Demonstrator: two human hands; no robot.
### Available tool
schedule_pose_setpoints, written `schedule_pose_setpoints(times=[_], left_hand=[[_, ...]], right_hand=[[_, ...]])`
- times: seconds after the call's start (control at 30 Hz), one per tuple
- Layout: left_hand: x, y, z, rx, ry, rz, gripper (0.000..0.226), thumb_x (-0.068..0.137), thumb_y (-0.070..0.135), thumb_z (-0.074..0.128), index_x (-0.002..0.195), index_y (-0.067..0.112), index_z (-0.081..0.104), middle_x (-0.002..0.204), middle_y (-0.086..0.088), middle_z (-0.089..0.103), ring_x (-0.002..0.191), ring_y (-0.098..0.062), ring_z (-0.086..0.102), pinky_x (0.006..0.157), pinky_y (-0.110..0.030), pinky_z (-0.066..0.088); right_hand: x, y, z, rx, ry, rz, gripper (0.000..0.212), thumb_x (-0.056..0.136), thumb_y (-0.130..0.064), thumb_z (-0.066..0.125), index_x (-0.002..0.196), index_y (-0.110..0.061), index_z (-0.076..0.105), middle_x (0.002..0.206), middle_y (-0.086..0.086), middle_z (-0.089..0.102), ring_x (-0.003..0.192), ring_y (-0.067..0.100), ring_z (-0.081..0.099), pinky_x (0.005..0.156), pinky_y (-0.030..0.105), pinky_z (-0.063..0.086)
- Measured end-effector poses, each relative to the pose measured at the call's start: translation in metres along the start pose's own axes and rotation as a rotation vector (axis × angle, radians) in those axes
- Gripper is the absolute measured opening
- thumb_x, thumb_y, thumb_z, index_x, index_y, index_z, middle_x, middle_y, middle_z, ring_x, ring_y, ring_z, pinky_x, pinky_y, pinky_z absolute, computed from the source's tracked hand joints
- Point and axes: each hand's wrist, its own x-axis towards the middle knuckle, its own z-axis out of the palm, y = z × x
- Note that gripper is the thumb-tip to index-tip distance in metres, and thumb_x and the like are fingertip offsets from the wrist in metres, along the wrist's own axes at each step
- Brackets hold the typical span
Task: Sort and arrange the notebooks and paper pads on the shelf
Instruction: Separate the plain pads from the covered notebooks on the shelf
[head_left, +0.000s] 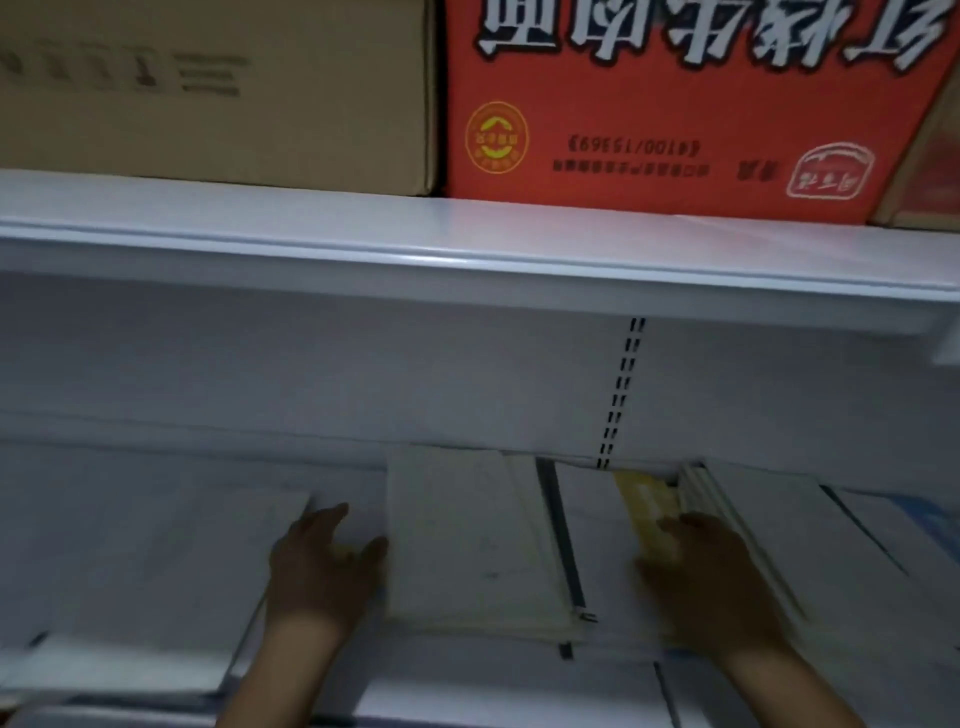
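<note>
**Both hands flat among the pads on a dim lower shelf**

The left hand lies palm down with fingers loosely spread and thumb angled out toward the right, pressing on the pale surface between two stacks and closed around nothing; the thumb touches the left edge of the cream pad stack. The right hand is also palm down, fingers together and reaching forward over a yellow pad, resting on it; whether the fingers curl round its edge cannot be told through the blur.

The cream pad stack lies flat at the middle of the lower shelf, its long axis running from the shelf's front toward the back wall, far end almost against the wall. A white pad lies flat to the left of the left hand, near corner pointing at that hand. Right of the yellow pad, a row of white notebooks lies at a slant, edges fanned toward the right. A dark divider rail runs front to back just beside the cream stack's right edge.

Open room shows on the bare shelf behind the white pad, at the left rear. Overhead, the upper shelf carries a brown carton and a red carton side by side, touching.
</note>
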Motion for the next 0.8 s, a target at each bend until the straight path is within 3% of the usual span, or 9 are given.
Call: schedule_pose_setpoints(times=[0.1,0.23,0.3,0.37,0.43,0.53,0.6,0.7,0.8], left_hand=[[0.008,-0.042,-0.047,0.239,0.139,-0.064,0.047,0.073,0.035,0.068,0.112,0.009,0.067,0.125,-0.02,0.061,0.107,-0.038,0.06,0.094,-0.045,0.046],[-0.004,-0.102,-0.091,0.542,0.177,-0.136,0.042,0.074,0.041,0.054,0.088,0.006,0.072,0.102,-0.02,0.069,0.095,-0.037,0.063,0.085,-0.042,0.05],[-0.018,-0.113,-0.099,0.568,0.165,-0.156,0.043,0.077,0.044,0.055,0.093,0.007,0.071,0.108,-0.016,0.067,0.103,-0.033,0.059,0.087,-0.039,0.049],[-0.03,-0.116,-0.108,0.537,0.176,-0.241,0.047,0.079,0.049,0.056,0.105,0.011,0.069,0.124,-0.011,0.061,0.116,-0.029,0.052,0.093,-0.04,0.045],[-0.04,-0.121,-0.117,0.489,0.186,-0.304,0.048,0.079,0.048,0.059,0.113,0.014,0.066,0.133,-0.01,0.055,0.123,-0.029,0.046,0.098,-0.039,0.041],[-0.05,-0.128,-0.133,0.333,0.188,-0.382,0.054,0.074,0.039,0.068,0.12,0.01,0.059,0.128,-0.011,0.057,0.115,-0.028,0.05,0.094,-0.039,0.043],[-0.056,-0.129,-0.144,0.057,0.146,-0.52,0.059,0.072,0.026,0.072,0.124,0.007,0.052,0.121,-0.013,0.06,0.101,-0.028,0.057,0.084,-0.039,0.05],[-0.059,-0.122,-0.154,-0.441,0.031,-0.678,0.045,0.081,0.002,0.063,0.124,0.003,0.051,0.114,-0.017,0.064,0.099,-0.036,0.061,0.089,-0.048,0.051],[-0.057,-0.109,-0.153,-0.545,0.021,-0.648,0.027,0.086,-0.009,0.047,0.11,0.002,0.049,0.09,-0.012,0.061,0.084,-0.032,0.058,0.075,-0.039,0.05]], right_hand=[[-0.012,-0.059,0.01,0.281,-0.049,-0.205,0.036,0.082,-0.027,0.065,0.117,-0.018,0.059,0.129,0.003,0.051,0.118,0.024,0.049,0.101,0.032,0.04],[-0.049,-0.158,0.028,0.463,-0.423,-0.466,0.027,0.084,-0.027,0.063,0.108,-0.034,0.054,0.108,-0.012,0.049,0.102,0.01,0.054,0.085,0.016,0.039],[-0.061,-0.201,0.043,0.45,-0.552,-0.578,0.034,0.085,-0.028,0.061,0.118,-0.033,0.053,0.116,-0.009,0.052,0.111,0.011,0.053,0.087,0.015,0.037],[-0.062,-0.232,0.068,0.285,-0.604,-0.678,0.048,0.087,-0.032,0.056,0.133,-0.026,0.044,0.138,-0.003,0.043,0.126,0.016,0.043,0.099,0.02,0.033],[-0.055,-0.25,0.094,0.098,-0.624,-0.7,0.068,0.079,-0.043,0.061,0.138,-0.023,0.033,0.146,0.004,0.034,0.131,0.024,0.037,0.107,0.031,0.034],[-0.043,-0.259,0.117,-0.039,-0.657,-0.671,0.1,0.054,-0.063,0.067,0.137,-0.023,0.029,0.141,0.008,0.042,0.123,0.028,0.046,0.099,0.042,0.044],[-0.038,-0.262,0.117,-0.124,-0.621,-0.664,0.1,0.056,-0.06,0.071,0.136,-0.016,0.031,0.134,0.012,0.046,0.121,0.033,0.046,0.097,0.042,0.045],[-0.041,-0.266,0.112,-0.156,-0.576,-0.667,0.09,0.062,-0.054,0.073,0.132,-0.01,0.038,0.133,0.016,0.043,0.123,0.034,0.041,0.099,0.039,0.043],[-0.04,-0.264,0.11,-0.145,-0.627,-0.638,0.101,0.063,-0.056,0.073,0.139,-0.01,0.027,0.137,0.017,0.036,0.126,0.035,0.035,0.102,0.042,0.039]])
